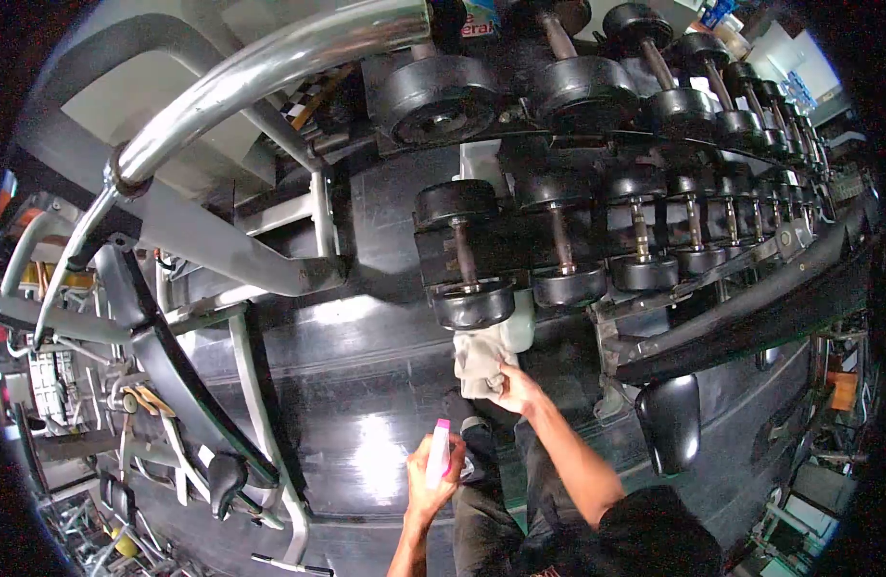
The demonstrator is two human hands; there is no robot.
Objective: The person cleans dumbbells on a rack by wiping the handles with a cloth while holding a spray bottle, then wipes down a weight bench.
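Note:
My left hand [428, 486] is closed around a spray bottle [440, 450] with a white body and a pink tip pointing away from me. My right hand [516, 388], fingers pinched, holds a light beige cloth [479, 363]. The cloth's far edge overlaps the near end of a black dumbbell [474, 304] at the left end of the lower rack row. Behind the cloth shows a pale rack foot [518, 332]. Both hands are above my legs, the left one lower and nearer my body.
Several more dumbbells [570, 286] line the lower row to the right, with an upper row of larger dumbbells [584, 94] behind. A chrome bar [270, 72] and grey machine frame arch over the left. A black padded bench [178, 370] stands left; another pad [669, 423] is at right.

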